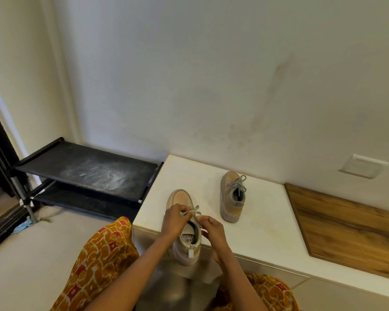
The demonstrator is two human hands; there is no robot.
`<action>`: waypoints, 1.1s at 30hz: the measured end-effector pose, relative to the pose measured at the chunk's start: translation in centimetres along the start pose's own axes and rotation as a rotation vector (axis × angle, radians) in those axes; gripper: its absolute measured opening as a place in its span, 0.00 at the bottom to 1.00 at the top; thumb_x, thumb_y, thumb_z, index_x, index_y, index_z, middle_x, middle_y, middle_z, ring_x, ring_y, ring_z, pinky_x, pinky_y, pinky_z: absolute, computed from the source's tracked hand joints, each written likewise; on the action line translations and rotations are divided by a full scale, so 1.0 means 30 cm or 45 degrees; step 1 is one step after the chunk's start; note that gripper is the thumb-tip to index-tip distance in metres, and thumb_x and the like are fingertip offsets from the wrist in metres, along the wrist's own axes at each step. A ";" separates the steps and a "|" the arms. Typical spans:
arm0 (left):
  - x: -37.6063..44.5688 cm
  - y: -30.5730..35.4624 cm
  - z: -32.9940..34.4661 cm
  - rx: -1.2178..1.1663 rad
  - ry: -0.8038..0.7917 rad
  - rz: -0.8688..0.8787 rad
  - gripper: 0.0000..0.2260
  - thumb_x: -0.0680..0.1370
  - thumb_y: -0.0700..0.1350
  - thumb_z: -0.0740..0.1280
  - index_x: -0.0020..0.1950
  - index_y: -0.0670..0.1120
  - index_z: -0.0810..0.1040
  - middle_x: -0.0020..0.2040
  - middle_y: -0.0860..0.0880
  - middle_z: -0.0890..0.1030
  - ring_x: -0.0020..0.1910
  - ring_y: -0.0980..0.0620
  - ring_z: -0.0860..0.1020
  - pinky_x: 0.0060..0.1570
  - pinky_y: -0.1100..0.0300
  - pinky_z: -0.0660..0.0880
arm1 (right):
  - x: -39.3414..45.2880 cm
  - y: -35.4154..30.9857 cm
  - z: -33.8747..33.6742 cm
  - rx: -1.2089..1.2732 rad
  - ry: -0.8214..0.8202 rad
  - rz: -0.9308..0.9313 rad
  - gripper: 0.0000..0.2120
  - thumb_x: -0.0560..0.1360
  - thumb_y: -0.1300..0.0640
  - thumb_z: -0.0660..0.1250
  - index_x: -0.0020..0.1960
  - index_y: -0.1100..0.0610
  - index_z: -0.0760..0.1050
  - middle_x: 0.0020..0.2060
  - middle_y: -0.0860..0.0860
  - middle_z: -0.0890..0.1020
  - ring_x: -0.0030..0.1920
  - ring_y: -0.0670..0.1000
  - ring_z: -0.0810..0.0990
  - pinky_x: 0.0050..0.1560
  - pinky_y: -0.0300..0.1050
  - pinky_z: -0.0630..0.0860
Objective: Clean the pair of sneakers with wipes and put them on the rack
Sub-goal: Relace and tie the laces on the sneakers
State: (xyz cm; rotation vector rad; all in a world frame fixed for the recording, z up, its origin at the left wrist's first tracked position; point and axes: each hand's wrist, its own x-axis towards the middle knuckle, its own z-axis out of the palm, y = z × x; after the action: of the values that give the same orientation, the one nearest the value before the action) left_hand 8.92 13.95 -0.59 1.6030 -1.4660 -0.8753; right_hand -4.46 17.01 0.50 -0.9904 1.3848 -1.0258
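Hands: left hand (175, 221) and right hand (211, 228) each pinch grey laces (192, 212)
Near shoe: beige canvas sneaker (184, 227), white surface's (263, 221) front edge
Second beige sneaker (233, 196): back edge

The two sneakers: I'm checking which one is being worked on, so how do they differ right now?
The near sneaker is held at its laces by the left hand and right hand; the far sneaker stands untouched. The near sneaker's heel overhangs the edge of the white bench; the far sneaker sits fully on it, nearer the wall. The far sneaker's laces lie tied in a bow. Both are beige with grey laces, toes toward the wall.
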 end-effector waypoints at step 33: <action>0.096 0.111 -0.291 -0.850 -0.331 -0.261 0.17 0.81 0.52 0.56 0.41 0.42 0.76 0.45 0.43 0.81 0.45 0.47 0.79 0.51 0.54 0.75 | 0.098 -0.084 -0.010 -0.814 -0.172 -0.211 0.07 0.73 0.56 0.70 0.47 0.58 0.83 0.39 0.56 0.84 0.40 0.52 0.83 0.48 0.49 0.81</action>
State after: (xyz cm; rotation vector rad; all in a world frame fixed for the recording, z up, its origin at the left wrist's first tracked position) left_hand 15.37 11.80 6.41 1.1672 -1.0115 -1.5454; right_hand -4.87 13.50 2.11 -1.6317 1.5691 -0.6155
